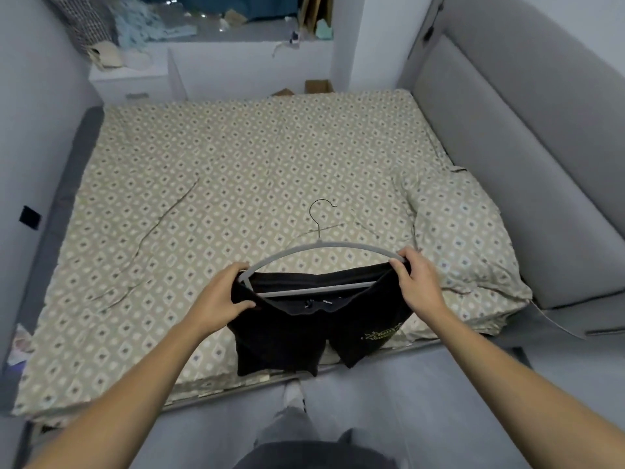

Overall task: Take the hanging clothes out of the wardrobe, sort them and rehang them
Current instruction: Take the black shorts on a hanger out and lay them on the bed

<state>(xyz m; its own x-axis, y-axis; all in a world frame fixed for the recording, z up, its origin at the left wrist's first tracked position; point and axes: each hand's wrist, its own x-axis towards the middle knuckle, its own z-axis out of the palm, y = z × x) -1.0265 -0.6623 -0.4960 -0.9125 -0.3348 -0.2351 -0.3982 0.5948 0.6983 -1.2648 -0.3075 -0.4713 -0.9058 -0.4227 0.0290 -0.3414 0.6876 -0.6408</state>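
Both hands are on it: the left hand (226,292) grips the waistband of the black shorts (304,330) at one end of the grey hanger (321,247), and the right hand (417,282) grips the other end. The shorts hang over the near edge of the bed (203,184), with a pillow (463,238) just to the right.

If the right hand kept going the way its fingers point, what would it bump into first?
Probably the hanger: the right hand already holds its end with the black shorts, fingers pointing left along it. Depth is hard to judge.
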